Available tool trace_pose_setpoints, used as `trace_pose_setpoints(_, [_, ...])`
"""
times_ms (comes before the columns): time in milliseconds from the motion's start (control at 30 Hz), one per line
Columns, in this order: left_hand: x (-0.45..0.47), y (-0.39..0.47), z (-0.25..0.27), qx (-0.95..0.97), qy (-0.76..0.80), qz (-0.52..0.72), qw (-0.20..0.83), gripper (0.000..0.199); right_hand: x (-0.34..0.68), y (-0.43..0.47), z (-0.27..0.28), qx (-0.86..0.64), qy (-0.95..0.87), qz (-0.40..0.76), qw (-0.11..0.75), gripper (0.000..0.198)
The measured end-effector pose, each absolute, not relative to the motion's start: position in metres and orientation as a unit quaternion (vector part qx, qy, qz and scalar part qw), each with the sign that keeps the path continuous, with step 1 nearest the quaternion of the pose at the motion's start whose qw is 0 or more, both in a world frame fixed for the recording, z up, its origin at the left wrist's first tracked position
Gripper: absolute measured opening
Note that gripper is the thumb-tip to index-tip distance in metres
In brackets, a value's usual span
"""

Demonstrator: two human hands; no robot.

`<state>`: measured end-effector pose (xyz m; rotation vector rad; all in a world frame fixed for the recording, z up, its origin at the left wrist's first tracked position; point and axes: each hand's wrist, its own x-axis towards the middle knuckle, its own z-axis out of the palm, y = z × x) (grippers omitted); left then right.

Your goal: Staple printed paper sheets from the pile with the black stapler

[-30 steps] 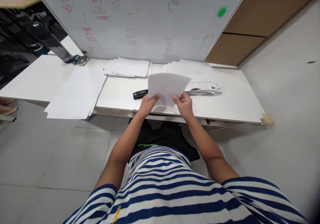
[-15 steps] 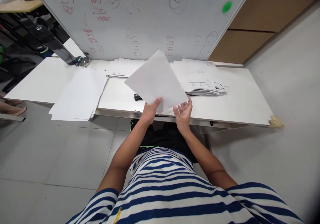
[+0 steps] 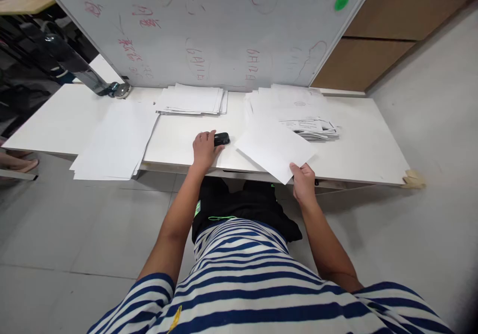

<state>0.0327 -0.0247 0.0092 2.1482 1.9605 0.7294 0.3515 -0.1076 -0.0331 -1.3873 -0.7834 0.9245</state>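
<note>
Since earlier, left hand (image 3: 203, 148) dropped onto the black stapler (image 3: 221, 138), long axis three-to-nine o'clock. Right hand (image 3: 303, 182) pinches the sheet (image 3: 274, 146) at five o'clock, pointing eleven.

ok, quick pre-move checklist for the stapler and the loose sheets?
1. Left hand on the small black stapler: ok, fingers rest on it; firm grip cannot tell.
2. Right hand pinching the blank white paper sheets by the near corner: ok.
3. Sheets supported: not ok, near corner overhangs the long white table.
4. Sheet edges squared: cannot tell.
5. Stapler loaded: cannot tell.
6. Printed paper pile apart from held sheets: not ok, they overlap.
</note>
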Motion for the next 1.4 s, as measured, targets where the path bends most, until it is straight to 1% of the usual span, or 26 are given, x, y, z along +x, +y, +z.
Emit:
trace_pose_setpoints(67, [0.021, -0.020, 0.003, 0.732, 0.640, 0.217, 0.081, 0.038, 0.359, -0.109, -0.030, -0.597, -0.342, 0.440, 0.577, 0.033])
trace_pose_setpoints(133, [0.014, -0.020, -0.003, 0.754, 0.612, 0.223, 0.091, 0.034, 0.362, -0.109, -0.025, -0.596, -0.348, 0.470, 0.550, 0.031])
trace_pose_setpoints(333, [0.009, -0.031, -0.007, 0.790, 0.547, 0.244, 0.132, 0.034, 0.361, -0.096, -0.007, -0.586, -0.391, 0.544, 0.455, 0.029])
trace_pose_setpoints(533, [0.013, -0.039, 0.000, 0.795, 0.544, 0.227, 0.143, 0.036, 0.348, -0.075, 0.005, -0.573, -0.442, 0.569, 0.391, 0.034])
trace_pose_setpoints(667, [0.013, -0.043, 0.019, 0.782, 0.558, 0.206, 0.184, 0.041, 0.340, -0.070, 0.009, -0.549, -0.505, 0.568, 0.348, 0.040])
trace_pose_setpoints(767, [0.020, -0.042, 0.036, 0.744, 0.594, 0.230, 0.202, 0.042, 0.338, -0.068, 0.006, -0.534, -0.529, 0.562, 0.346, 0.045])
trace_pose_setpoints(900, [0.042, -0.026, 0.048, 0.724, 0.621, 0.248, 0.168, 0.036, 0.340, -0.064, -0.007, -0.495, -0.509, 0.583, 0.396, 0.052])
trace_pose_setpoints(967, [0.056, -0.015, 0.047, 0.729, 0.622, 0.237, 0.161, 0.036, 0.342, -0.062, -0.014, -0.485, -0.496, 0.591, 0.412, 0.054])
trace_pose_setpoints(1067, [0.075, -0.003, 0.040, 0.728, 0.636, 0.205, 0.153, 0.038, 0.343, -0.061, -0.018, -0.491, -0.492, 0.591, 0.410, 0.057])
trace_pose_setpoints(1233, [0.087, 0.000, 0.028, 0.708, 0.675, 0.175, 0.111, 0.044, 0.343, -0.063, -0.017, -0.496, -0.494, 0.588, 0.406, 0.063])
trace_pose_setpoints(1400, [0.086, -0.001, 0.027, 0.706, 0.681, 0.161, 0.107, 0.044, 0.343, -0.063, -0.019, -0.486, -0.488, 0.595, 0.415, 0.059])
